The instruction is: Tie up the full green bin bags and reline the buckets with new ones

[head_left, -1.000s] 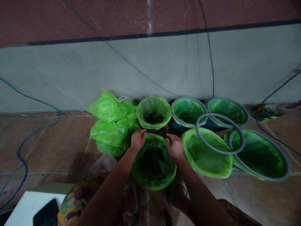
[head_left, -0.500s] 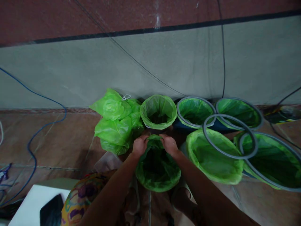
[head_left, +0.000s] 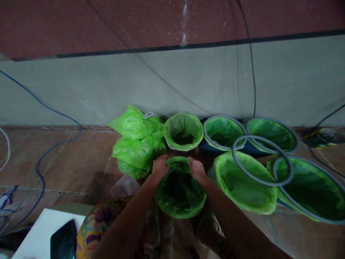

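Between my feet stands a bin lined with a green bin liner [head_left: 180, 210], its mouth facing up at me. My left hand [head_left: 161, 166] grips the liner at the far left of the rim. On the far right of that rim, my right hand [head_left: 196, 167] is closed on the same liner. The fingertips of both hands are partly hidden behind the edge. Just beyond my hands is another lined bin [head_left: 183, 144]. To the right, a grey ring [head_left: 262, 158] rests across a wide lined bin [head_left: 245, 194] and its neighbour.
Tied green bags [head_left: 133, 154] lie against the wall at left. Several lined bins with grey rims, such as one bin [head_left: 225, 131], stand at right. A clear plastic box [head_left: 125, 186] is near my left arm. A phone [head_left: 64, 239] lies on a white surface. A blue cable [head_left: 40, 176] crosses the floor.
My hands have moved slightly apart along the far rim, and the liner's mouth is spread a little wider. The view has tilted slightly upward.
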Demonstrator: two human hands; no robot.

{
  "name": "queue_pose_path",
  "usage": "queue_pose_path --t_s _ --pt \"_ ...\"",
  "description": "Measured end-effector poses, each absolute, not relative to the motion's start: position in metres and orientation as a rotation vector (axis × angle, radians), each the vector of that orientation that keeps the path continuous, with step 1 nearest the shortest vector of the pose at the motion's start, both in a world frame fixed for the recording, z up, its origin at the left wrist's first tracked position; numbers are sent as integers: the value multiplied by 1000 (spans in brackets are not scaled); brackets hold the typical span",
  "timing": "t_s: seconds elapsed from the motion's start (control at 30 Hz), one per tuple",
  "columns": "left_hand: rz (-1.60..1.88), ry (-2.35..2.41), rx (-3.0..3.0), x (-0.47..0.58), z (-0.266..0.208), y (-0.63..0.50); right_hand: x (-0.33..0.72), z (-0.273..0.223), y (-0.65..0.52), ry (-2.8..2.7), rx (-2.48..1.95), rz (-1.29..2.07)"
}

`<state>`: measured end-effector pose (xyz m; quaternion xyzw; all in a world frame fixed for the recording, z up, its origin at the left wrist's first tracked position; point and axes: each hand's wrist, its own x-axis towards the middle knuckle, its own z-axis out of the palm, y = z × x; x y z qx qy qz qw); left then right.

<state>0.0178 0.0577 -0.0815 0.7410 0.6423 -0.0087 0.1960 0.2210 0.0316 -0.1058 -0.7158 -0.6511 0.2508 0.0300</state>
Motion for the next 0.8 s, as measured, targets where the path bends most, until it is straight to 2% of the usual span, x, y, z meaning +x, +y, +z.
queue_pose_path --t_s 0.2,0.3,0.37,0.5,0.6,0.7,0.8 --pt "317 2052 1746 -1 -58 62 232 -115 -18 -1487 -2517 648" --pt "408 2091 1656 -5 -59 53 234 -124 -54 -1292 -2566 533" --pt "449 2054 1677 0 -63 48 233 -127 -74 -1258 -2562 570" --pt "490 1928 1791 19 -70 51 232 -112 -81 -1263 -2526 524" --pt "432 1875 1861 33 -74 62 231 -93 -45 -1382 -2301 393" --pt "309 1857 1897 40 -80 70 227 -83 9 -1599 -2059 489" --pt "212 1816 1897 40 -88 72 220 -90 48 -1774 -2027 647"
